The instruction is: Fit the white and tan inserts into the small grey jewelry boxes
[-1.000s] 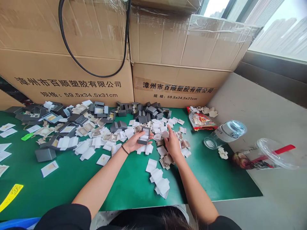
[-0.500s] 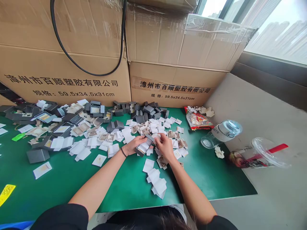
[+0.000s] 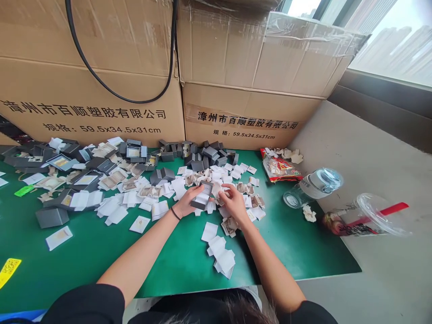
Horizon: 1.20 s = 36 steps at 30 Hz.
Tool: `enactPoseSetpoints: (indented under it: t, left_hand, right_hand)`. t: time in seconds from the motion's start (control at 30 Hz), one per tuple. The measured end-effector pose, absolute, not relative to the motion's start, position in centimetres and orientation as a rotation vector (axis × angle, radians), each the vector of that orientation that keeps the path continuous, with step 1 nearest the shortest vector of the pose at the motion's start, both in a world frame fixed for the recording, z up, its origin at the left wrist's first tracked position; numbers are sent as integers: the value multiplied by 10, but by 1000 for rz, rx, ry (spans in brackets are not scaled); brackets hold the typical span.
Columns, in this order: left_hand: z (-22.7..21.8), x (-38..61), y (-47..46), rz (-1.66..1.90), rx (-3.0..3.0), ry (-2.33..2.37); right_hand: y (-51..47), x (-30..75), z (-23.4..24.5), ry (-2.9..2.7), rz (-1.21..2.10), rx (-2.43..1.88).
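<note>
My left hand (image 3: 185, 203) is wrapped round a small dark grey box (image 3: 202, 196) that stands open, with a white lining showing inside. Just right of the box, my right hand (image 3: 233, 201) has its thumb and fingers drawn together. A pale piece shows by its fingertips, but I cannot tell whether it is pinched or lies behind them. Around both hands lie loose white cards (image 3: 177, 186) and beige insert pieces (image 3: 230, 226). Nearer me is a fanned row of folded white papers (image 3: 223, 258).
Grey boxes (image 3: 52, 218) lie heaped left and back on the green table (image 3: 168, 270). Large cartons (image 3: 246, 108) wall off the back. To the right are a red snack bag (image 3: 281, 170), a clear bottle (image 3: 312, 186), crumpled tissue (image 3: 308, 213) and a cup with a red straw (image 3: 364, 218).
The grey box has turned more upright in my left hand, so its white inside faces me. My right hand has shifted slightly away from the box's edge.
</note>
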<state>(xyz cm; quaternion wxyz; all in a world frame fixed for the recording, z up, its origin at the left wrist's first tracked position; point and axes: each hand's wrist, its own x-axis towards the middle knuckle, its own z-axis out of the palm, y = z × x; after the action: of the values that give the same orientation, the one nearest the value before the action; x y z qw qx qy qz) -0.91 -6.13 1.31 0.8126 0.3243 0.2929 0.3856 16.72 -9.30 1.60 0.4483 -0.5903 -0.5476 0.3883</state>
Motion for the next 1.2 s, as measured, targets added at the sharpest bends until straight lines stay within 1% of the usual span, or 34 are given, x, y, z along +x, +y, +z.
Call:
enactPoseSetpoints:
  t: [0.17, 0.3, 0.63, 0.83, 1.03, 1.2]
  left_hand:
    - [11, -11, -57, 910, 625, 540]
    - [10, -12, -56, 931, 606, 516]
    - [12, -11, -58, 865, 649, 562]
    - [14, -10, -59, 828, 690, 637]
    - [16, -9, -60, 814, 703, 666]
    - [16, -9, -60, 786, 724, 667]
  right_hand:
    - [-90, 173, 18, -1206, 1246, -1349]
    - [-88, 174, 16, -1130, 1309, -1292]
    - [-88, 175, 16, -1248, 1232, -1315]
    - [-88, 176, 9, -1436, 1058, -1377]
    - [-90, 173, 8, -1426, 1105, -1357]
    - [-93, 172, 15, -1403, 1037, -1428]
